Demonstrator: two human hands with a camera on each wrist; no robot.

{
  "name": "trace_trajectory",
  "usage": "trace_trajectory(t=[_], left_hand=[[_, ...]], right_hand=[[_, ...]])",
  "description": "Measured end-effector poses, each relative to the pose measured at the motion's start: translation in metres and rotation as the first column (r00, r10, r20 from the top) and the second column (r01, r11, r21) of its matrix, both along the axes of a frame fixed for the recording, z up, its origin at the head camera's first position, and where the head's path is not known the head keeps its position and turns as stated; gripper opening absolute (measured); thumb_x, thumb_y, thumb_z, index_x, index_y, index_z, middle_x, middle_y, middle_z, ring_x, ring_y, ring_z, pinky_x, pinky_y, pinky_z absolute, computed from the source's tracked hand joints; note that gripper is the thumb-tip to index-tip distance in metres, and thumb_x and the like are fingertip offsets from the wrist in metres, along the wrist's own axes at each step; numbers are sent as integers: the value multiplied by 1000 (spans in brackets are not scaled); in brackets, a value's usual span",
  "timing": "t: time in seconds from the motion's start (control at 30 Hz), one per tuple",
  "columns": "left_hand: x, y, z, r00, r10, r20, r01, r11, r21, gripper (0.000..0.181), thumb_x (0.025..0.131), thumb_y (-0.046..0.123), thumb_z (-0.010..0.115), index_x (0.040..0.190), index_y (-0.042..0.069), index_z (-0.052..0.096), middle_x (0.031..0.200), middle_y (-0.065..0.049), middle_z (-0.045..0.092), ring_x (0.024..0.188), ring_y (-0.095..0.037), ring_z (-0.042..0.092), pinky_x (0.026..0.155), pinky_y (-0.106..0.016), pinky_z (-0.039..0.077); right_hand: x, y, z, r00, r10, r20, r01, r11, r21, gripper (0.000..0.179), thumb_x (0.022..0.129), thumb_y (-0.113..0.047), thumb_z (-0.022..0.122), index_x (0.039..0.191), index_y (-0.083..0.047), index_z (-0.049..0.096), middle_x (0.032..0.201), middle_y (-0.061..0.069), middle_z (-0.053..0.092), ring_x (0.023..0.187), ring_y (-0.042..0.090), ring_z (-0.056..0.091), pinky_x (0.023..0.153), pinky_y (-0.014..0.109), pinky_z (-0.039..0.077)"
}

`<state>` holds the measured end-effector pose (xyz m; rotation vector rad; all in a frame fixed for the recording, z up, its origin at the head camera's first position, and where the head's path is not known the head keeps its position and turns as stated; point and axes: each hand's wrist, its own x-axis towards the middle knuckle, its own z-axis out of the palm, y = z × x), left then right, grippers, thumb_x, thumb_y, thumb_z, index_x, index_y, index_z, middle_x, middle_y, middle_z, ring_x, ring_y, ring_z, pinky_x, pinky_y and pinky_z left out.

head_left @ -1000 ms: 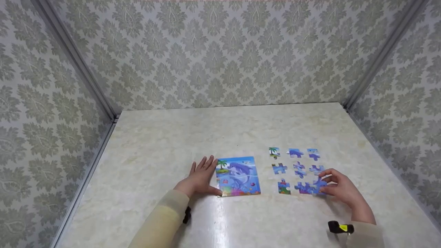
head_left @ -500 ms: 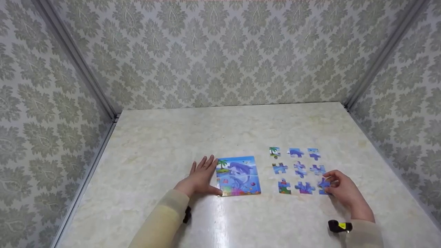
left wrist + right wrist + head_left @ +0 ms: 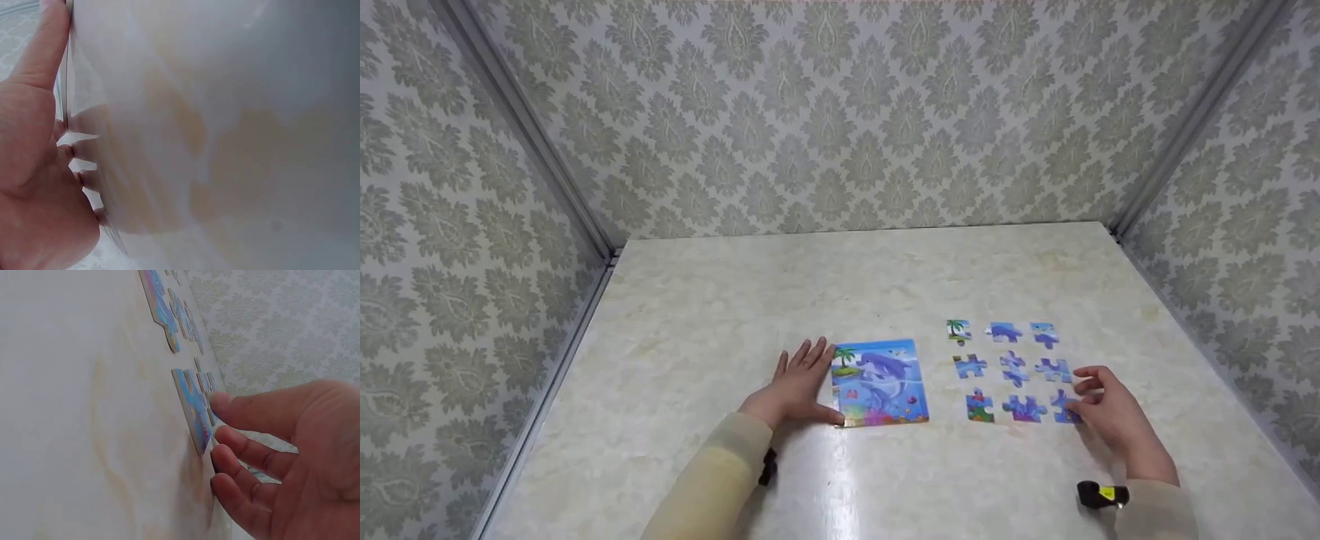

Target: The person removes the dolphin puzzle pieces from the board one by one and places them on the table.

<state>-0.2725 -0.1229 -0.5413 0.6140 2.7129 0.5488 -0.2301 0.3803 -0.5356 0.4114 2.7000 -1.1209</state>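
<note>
My left hand (image 3: 791, 390) lies with fingers spread along the left edge of a square dolphin puzzle picture (image 3: 881, 384). Its thumb touches the lower left corner; the left wrist view shows that hand (image 3: 39, 152) low at the table. Over on the right, my right hand (image 3: 1117, 416) is at the bottom right jigsaw piece (image 3: 1063, 407), the thumb at its right edge and the other fingers loosely bent. In the right wrist view this blue piece (image 3: 191, 408) lies flat, with the thumb (image 3: 253, 409) overlapping its far side and the fingertips resting beside it.
Several more jigsaw pieces lie spaced in rows, among them a palm tree piece (image 3: 958, 330), a centre piece (image 3: 1014, 368) and a coral piece (image 3: 1024, 409). The pale table (image 3: 780, 289) meets patterned walls (image 3: 825, 112) at the back and sides.
My right hand has moved the last piece rightward, away from the coral piece, and its fingers have then loosened from it. My left hand and the puzzle picture have stayed in place.
</note>
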Motion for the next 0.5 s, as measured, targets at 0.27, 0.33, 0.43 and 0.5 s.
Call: trace_trajectory(t=[0.27,0.33,0.43,0.5], left_hand=[[1,-3,3,1000,-1,3,1,1000,29,122,81,62,80,167,14,8,175,-10,4,163,-35,-1,127,-66,0],[1,-4,4,1000,1,3,-1,999,39,121,81,62,80,167,13,9,175,-11,5,163,-35,1,127,-65,2],[1,-6,5,1000,21,3,-21,998,58,119,83,60,79,167,14,9,175,-13,6,163,-34,2,129,-61,4],[0,-8,7,999,49,7,-50,996,69,118,84,59,79,168,15,9,175,-14,6,163,-33,2,130,-58,5]], right_hand=[[-6,-6,10,996,64,-63,-65,998,-11,58,104,-23,61,152,-4,35,142,26,49,126,42,54,101,53,52],[-9,-9,13,991,97,-89,-95,995,19,57,103,-24,62,150,-3,37,140,27,51,125,43,55,101,55,52],[-15,-15,19,978,150,-145,-145,988,45,56,103,-24,62,149,-3,39,140,28,52,126,45,55,101,57,52],[-20,-20,24,965,188,-183,-179,982,60,59,103,-25,63,151,-2,37,145,29,49,130,48,51,103,61,49]])
